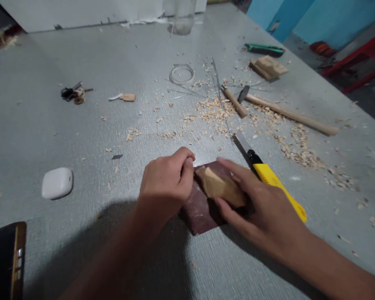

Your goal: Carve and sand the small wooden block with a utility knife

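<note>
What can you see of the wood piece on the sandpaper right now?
The wood piece is a small pale block, carved to angled facets and tapering toward its upper-left end. It lies flat on the dark reddish sandpaper sheet. The right hand presses it with its fingers; the left hand pins the sheet's left edge.

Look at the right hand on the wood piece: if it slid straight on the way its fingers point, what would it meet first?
Probably the left hand. The right hand points up-left across the wood piece on the sandpaper, and the left hand's fingers pinch that sheet's edge just beyond.
</note>
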`<state>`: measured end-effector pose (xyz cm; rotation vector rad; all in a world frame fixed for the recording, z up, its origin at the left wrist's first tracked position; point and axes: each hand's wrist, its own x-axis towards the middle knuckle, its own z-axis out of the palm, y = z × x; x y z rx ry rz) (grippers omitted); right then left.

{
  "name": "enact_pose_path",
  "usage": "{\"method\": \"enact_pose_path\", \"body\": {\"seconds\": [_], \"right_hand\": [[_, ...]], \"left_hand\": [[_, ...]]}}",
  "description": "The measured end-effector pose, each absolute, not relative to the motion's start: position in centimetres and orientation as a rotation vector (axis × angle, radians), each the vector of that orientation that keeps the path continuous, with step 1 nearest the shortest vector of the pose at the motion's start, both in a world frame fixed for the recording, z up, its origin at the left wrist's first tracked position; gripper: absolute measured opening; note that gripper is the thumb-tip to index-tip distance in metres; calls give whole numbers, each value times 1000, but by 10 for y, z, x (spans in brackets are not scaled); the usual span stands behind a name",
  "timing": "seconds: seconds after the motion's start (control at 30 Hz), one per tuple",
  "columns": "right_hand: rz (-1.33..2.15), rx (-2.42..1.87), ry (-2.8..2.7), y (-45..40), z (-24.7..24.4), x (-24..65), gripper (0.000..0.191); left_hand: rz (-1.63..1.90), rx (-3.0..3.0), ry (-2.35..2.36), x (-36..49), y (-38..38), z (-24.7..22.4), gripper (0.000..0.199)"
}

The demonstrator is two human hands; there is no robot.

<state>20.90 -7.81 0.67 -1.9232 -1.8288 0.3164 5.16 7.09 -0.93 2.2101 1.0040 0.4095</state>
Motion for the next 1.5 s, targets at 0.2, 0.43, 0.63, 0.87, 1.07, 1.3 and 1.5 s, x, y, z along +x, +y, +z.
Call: {"method": "enact_pose_path", "body": {"seconds": [0.2, 0.43, 0.63, 0.87, 1.07, 1.3, 1.5], "right_hand": [[518, -1693, -2018, -78, 9, 205, 58], [317, -1933, -1778, -75, 7, 206, 45], [468, -1606, -2036, -78, 10, 203, 47], [313, -1792, -1843, -75, 8, 209, 48], [512, -1620, -1963, -75, 12, 203, 47], [425, -1734, -1885, -74, 12, 205, 49], [467, -1699, -1901, -76, 10, 203, 46]], "left_hand": [[410, 2209, 1012, 52, 71, -10, 23], [434, 2209, 1001, 52, 71, -9, 24], [410, 2220, 1010, 53, 72, -11, 24], [420, 2241, 1010, 53, 72, -12, 25], [399, 2231, 1028, 53, 71, -9, 25], [409, 2242, 1016, 53, 72, -10, 24], [409, 2237, 1017, 52, 72, -10, 24]]}}
